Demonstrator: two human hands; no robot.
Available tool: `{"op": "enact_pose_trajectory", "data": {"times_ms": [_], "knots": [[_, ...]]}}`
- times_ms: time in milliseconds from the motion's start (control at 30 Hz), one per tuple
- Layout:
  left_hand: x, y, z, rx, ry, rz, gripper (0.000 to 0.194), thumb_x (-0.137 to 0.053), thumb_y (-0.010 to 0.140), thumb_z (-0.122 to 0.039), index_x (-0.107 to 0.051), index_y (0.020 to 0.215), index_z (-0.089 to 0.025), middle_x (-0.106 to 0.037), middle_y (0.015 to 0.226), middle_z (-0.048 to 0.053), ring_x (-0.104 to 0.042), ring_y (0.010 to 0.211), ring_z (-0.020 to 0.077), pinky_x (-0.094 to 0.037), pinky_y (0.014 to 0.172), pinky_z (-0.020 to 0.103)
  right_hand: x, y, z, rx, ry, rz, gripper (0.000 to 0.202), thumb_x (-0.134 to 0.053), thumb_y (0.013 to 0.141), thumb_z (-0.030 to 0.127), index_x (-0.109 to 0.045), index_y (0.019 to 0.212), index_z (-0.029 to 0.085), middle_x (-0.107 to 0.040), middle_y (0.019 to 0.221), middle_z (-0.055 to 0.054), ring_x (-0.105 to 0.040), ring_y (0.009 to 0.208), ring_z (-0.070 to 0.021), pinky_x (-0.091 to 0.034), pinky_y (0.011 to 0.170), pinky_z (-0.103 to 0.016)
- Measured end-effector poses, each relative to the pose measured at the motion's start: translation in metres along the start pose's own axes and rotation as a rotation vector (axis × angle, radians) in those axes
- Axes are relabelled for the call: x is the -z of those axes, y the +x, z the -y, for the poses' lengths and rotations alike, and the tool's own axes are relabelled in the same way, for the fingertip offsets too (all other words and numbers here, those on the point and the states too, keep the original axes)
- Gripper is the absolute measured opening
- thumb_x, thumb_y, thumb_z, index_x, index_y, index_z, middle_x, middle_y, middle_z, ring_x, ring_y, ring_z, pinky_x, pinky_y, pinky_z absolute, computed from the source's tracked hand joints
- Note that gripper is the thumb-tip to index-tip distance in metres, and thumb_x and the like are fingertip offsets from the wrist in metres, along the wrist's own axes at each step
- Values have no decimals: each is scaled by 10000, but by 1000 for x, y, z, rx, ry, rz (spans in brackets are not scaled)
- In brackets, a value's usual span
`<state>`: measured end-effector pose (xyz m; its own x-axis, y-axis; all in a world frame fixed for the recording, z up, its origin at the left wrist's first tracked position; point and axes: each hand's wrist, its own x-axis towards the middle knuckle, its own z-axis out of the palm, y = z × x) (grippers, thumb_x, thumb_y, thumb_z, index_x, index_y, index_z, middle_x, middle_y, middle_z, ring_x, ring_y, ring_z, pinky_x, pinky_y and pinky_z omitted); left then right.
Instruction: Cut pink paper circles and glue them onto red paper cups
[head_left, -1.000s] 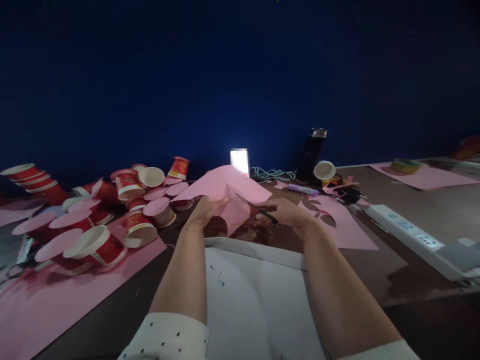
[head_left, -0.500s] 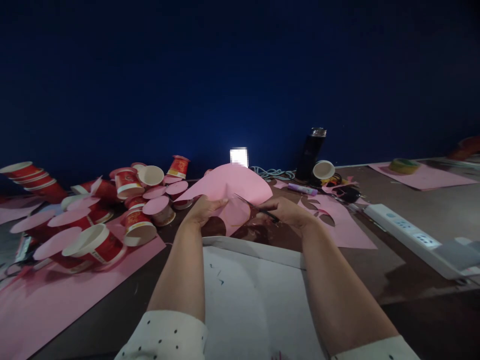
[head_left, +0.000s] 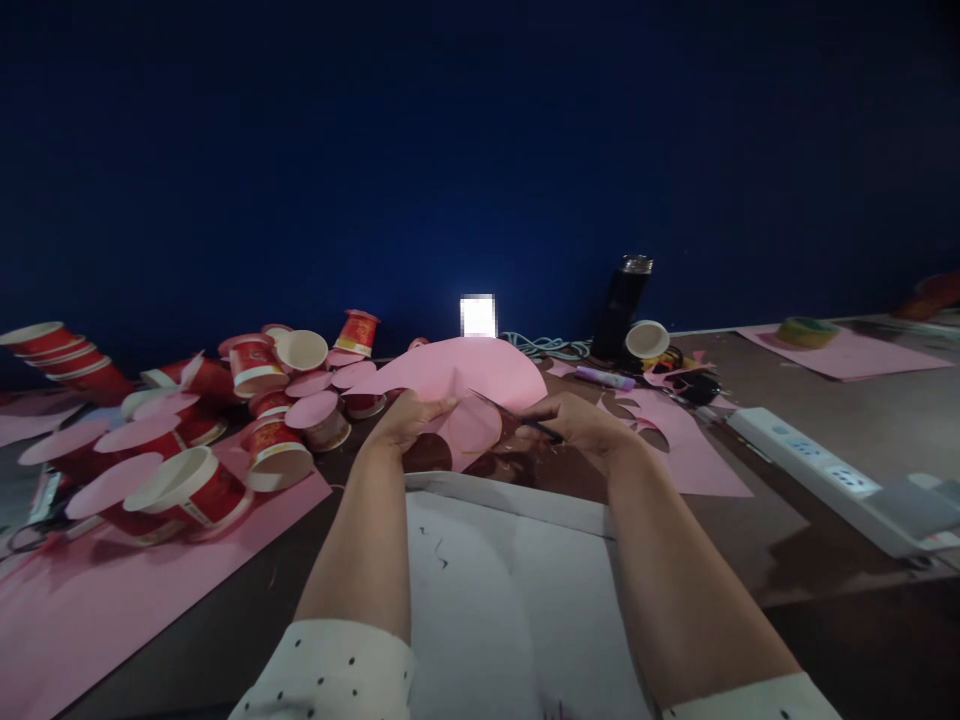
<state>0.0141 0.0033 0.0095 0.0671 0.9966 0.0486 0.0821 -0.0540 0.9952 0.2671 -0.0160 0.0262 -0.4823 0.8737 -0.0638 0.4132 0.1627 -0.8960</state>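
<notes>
A pink paper sheet (head_left: 480,365) with curved cut edges is held up in the middle of the view. My left hand (head_left: 405,422) pinches it, with the thumb pointing right across its surface. Black-handled scissors (head_left: 540,430) are in my right hand (head_left: 577,420). Their blades reach left into the pink paper, close to the left thumb's tip. Between the two hands, a rounded flap of the paper hangs down. Whether the blades are fully closed is too small to tell.
Red paper cups (head_left: 277,455), several topped with pink discs, crowd the left. Rightward lie cut pink paper (head_left: 697,450), a purple glue stick (head_left: 604,378), a dark bottle (head_left: 621,305) and a power strip (head_left: 817,480). A white board (head_left: 517,590) sits in front.
The top of the pink paper has dipped slightly. The scissors and my right hand have shifted a little, while my left hand is nearly still.
</notes>
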Motion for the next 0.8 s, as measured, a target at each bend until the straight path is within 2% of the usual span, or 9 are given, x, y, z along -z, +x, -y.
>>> {"op": "enact_pose_trajectory", "data": {"times_ms": [267, 433, 633, 700, 800], "knots": [[-1, -4, -6, 38, 4, 10, 296, -787, 570, -378, -729, 715, -127, -650, 625, 33, -557, 590, 153, -440, 595, 266, 0, -2, 0, -14, -18, -6, 518, -684, 647, 554, -736, 977, 158, -621, 677, -25, -455, 586, -117, -354, 553, -248], [3, -1, 0, 62, 47, 18, 355, -785, 569, -399, -726, 752, -101, -670, 698, 64, -581, 624, 171, -447, 614, 288, 2, -2, -3, -11, -11, -2, 449, -693, 654, 524, -746, 961, 201, -645, 683, -11, -466, 585, -114, -346, 552, -242], [0, 0, 3, 54, -121, 85, 373, -813, 554, -327, -714, 824, -90, -701, 827, 105, -633, 769, 221, -487, 717, 321, 4, 1, -8, -5, 5, 11, 443, -723, 623, 472, -746, 971, 198, -668, 710, -18, -494, 590, -114, -355, 530, -229], [-2, 0, 0, 59, -192, 89, 361, -812, 570, -311, -704, 844, -100, -701, 809, 90, -638, 775, 208, -496, 737, 308, 2, 2, -9, -14, 67, -2, 434, -731, 614, 456, -748, 952, 184, -662, 701, -17, -493, 575, -103, -358, 516, -219], [-3, 3, -1, 28, -377, 35, 391, -779, 632, -344, -663, 948, -146, -689, 806, 48, -643, 754, 160, -511, 741, 278, -2, 4, -7, -27, 253, -66, 416, -745, 600, 440, -740, 903, 154, -638, 660, -14, -492, 545, -92, -379, 498, -213]]}}
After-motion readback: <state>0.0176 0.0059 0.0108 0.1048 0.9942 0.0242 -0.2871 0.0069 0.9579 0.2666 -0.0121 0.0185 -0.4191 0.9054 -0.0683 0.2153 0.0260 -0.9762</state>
